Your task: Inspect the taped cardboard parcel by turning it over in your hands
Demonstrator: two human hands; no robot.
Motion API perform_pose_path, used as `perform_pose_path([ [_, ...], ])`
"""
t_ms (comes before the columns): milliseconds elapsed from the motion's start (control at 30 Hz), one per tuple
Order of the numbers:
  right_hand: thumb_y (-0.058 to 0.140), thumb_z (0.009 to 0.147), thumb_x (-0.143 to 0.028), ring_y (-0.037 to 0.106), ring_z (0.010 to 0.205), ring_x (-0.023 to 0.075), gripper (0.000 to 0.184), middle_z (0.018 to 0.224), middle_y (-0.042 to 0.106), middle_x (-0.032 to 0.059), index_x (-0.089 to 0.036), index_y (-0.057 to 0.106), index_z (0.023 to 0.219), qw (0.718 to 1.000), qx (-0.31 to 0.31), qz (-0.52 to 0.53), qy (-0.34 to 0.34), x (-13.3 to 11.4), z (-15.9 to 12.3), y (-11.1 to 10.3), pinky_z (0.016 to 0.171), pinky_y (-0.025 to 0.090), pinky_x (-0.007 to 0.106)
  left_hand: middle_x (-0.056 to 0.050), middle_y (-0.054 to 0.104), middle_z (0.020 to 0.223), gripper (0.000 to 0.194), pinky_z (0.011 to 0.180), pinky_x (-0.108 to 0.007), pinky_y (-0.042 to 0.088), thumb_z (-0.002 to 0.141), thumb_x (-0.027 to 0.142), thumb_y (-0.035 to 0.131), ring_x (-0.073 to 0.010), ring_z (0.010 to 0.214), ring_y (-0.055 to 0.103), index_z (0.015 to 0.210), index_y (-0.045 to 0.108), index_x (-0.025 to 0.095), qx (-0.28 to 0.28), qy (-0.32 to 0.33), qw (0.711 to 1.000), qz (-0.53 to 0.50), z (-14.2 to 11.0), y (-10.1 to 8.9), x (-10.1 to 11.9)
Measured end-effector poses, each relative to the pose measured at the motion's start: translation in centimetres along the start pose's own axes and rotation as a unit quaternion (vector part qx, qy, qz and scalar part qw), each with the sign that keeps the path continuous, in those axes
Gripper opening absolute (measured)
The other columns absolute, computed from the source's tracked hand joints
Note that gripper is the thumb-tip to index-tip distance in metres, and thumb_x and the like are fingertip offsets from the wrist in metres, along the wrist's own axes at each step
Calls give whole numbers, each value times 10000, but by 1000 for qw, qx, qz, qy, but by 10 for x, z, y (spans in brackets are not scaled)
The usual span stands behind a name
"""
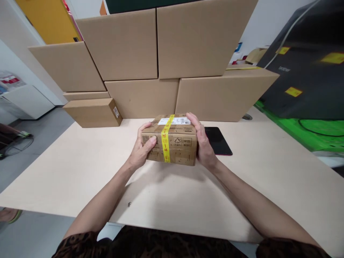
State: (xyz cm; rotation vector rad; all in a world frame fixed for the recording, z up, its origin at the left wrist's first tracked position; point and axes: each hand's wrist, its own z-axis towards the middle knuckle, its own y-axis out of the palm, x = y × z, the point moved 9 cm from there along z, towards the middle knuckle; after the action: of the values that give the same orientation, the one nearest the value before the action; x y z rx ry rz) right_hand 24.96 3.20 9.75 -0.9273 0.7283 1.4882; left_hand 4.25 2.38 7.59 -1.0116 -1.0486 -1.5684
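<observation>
A small cardboard parcel (176,141) with a yellow tape band and a white label on top is held just above the pale table (80,168). My left hand (141,148) grips its left end, thumb on the front face. My right hand (202,143) is wrapped round its right end, fingers over the top edge. Both hands are closed on the parcel.
A black flat device (218,141) lies on the table just right of the parcel. Large cardboard boxes (161,53) are stacked along the table's far edge, with a smaller box (92,113) at the left. A dark printer (309,68) on green sheeting stands at the right.
</observation>
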Motion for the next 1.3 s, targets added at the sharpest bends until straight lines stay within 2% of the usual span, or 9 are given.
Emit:
perform_pose_path([
  [100, 624, 881, -791, 87, 1701, 358, 876, 1786, 283, 46, -378, 385, 1615, 993, -46, -58, -90, -19, -4, 3, 1373, 3, 617, -54, 657, 1401, 678, 979, -392, 602, 839, 577, 833, -243, 1191, 707, 1377, 491, 346, 23, -30, 998, -49, 4, -10, 3],
  [233, 928, 552, -749, 118, 1670, 480, 1391, 1763, 270, 149, -332, 223, 1676, 960, -158, -167, -162, -32, -5, 14, 1326, 64, 749, -47, 723, 1305, 598, 901, -360, 640, 840, 559, 851, -219, 1088, 750, 1319, 574, 332, 21, -63, 994, -87, 7, -19, 6],
  [333, 982, 542, -616, 234, 1625, 511, 1416, 1721, 319, 160, -352, 186, 1682, 927, -186, -217, -243, -45, -7, 16, 1300, 164, 770, -38, 754, 1233, 530, 876, -354, 655, 862, 544, 842, -205, 1051, 763, 1297, 632, 327, 1, -81, 990, -114, 7, -20, 7],
  [467, 967, 579, -528, 435, 1500, 497, 1358, 1636, 422, 139, -393, 200, 1692, 910, -128, -224, -325, -67, -13, 8, 1271, 258, 738, -37, 752, 1275, 555, 940, -387, 654, 909, 586, 777, -224, 1134, 758, 1398, 615, 380, -26, -88, 990, -107, 5, -12, 8],
  [567, 998, 527, -520, 452, 1487, 483, 1342, 1624, 450, 106, -406, 298, 1665, 942, -84, -179, -271, -73, -11, -4, 1274, 298, 698, -58, 693, 1427, 771, 1073, -449, 602, 858, 630, 803, -294, 1321, 686, 1529, 508, 394, -50, -68, 993, -81, -1, -2, 10],
  [700, 1032, 495, -497, 467, 1507, 442, 1306, 1596, 511, 75, -400, 380, 1624, 994, -30, -56, -91, -57, -1, -20, 1277, 349, 654, -152, 640, 1494, 1041, 1171, -540, 512, 763, 797, 772, -406, 1447, 573, 1606, 418, 300, -110, 2, 993, -37, -12, 16, 11],
  [867, 970, 624, -530, 599, 1410, 370, 1136, 1481, 642, 31, -418, 397, 1599, 991, -24, 119, 61, -34, 2, -16, 1225, 440, 623, -148, 596, 1495, 1160, 1241, -591, 404, 730, 707, 860, -408, 1480, 512, 1649, 269, 317, -69, 98, 992, 39, -18, 17, 17],
  [1133, 967, 654, -465, 636, 1322, 345, 1007, 1424, 633, 50, -394, 438, 1508, 982, -85, 138, 93, -40, 0, 7, 1165, 495, 596, -58, 561, 1397, 785, 1211, -550, 423, 615, 501, 963, -343, 1383, 547, 1279, 576, 342, 22, 239, 969, 61, -10, -8, 51],
  [1300, 954, 670, -422, 418, 1558, 372, 1183, 1693, 396, 60, -423, 259, 1627, 977, -105, 166, 87, -29, -6, 19, 1277, 355, 628, -47, 591, 1386, 656, 1165, -454, 474, 633, 494, 947, -293, 1331, 576, 1193, 660, 310, 100, 181, 978, 24, -8, -23, 52],
])
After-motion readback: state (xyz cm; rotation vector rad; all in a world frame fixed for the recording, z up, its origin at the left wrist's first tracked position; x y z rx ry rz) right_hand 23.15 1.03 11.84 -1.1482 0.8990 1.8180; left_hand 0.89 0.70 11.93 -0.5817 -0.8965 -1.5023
